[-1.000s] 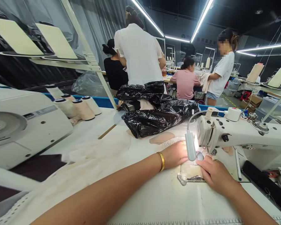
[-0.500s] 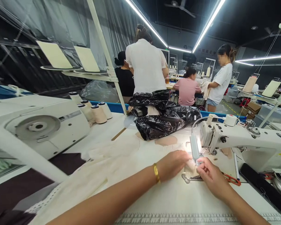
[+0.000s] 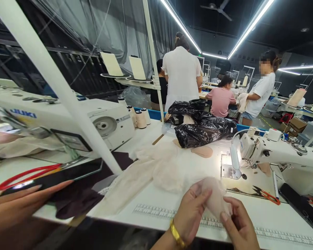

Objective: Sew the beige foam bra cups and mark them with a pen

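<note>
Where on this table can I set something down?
On the white table, one bare strip lies between the orange-handled snips and the ruler, beyond the right hand; another between the cream fabric and the ruler, left of the left hand. It's crowded at right: snips, pen, dark slab.

This is a sewing workshop; a white sewing machine (image 3: 281, 150) stands at the right of the worktop (image 3: 169, 199), another machine (image 3: 49, 111), marked JUKI, at the left; thread cones (image 3: 141, 119) stand nearby; ruler markings (image 3: 156, 210) line the worktop's near side; people (image 3: 181, 76) sit and stand beyond, under long strip lights (image 3: 250, 29).
</note>
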